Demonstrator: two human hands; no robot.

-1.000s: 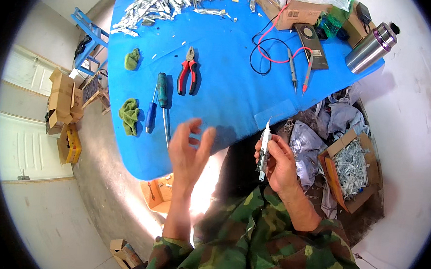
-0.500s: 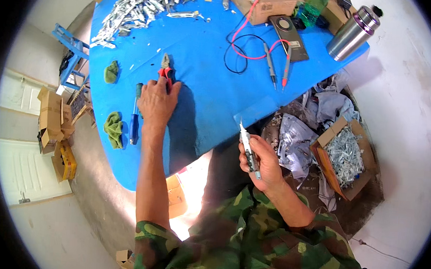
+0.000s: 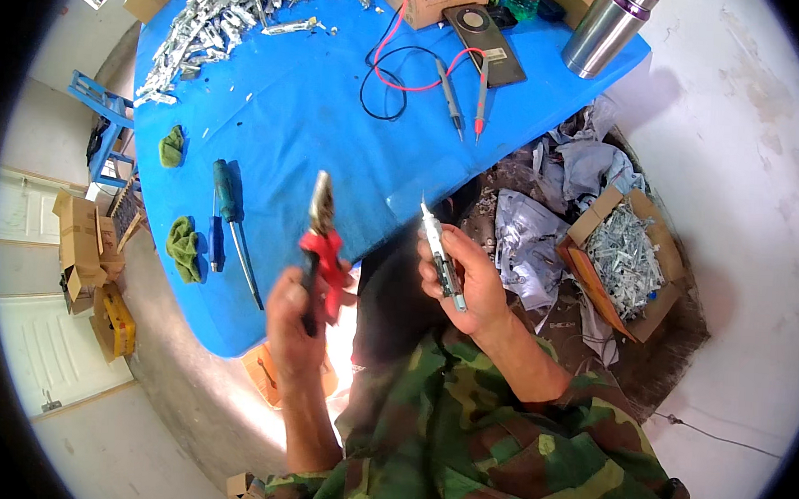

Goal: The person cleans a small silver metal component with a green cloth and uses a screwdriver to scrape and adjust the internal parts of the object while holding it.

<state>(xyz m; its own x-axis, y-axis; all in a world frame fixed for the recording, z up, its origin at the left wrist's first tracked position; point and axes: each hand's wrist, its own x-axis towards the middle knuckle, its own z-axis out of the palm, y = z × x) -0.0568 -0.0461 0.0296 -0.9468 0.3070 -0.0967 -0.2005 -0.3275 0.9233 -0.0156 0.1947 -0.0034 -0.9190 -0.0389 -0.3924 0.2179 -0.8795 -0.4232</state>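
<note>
My left hand (image 3: 291, 325) is closed around the handles of a pair of pliers (image 3: 326, 246) with red and black grips, lifted near the table's front edge with the metal jaws pointing up and away from me. In my right hand (image 3: 482, 288) is a slim white and dark device (image 3: 441, 253) with a thin metal tip, held upright between thumb and fingers. Part of it is hidden by the fingers. The two tools are apart. To the left, on the blue-covered table (image 3: 288, 126), lie a green-handled screwdriver (image 3: 230, 203) and a thin blue-handled tool (image 3: 216, 240).
Two green cloths (image 3: 183, 249) lie at the table's left side. A heap of silvery parts (image 3: 221, 28) covers the far left. Test probes (image 3: 447, 94), a dark flat device (image 3: 484, 46) and a steel flask (image 3: 605, 34) sit far right. A carton of parts (image 3: 629, 262) stands right.
My left hand has picked the pliers up off the table and brought them back toward me. My right hand still holds the slim device. The view has shifted a little.
</note>
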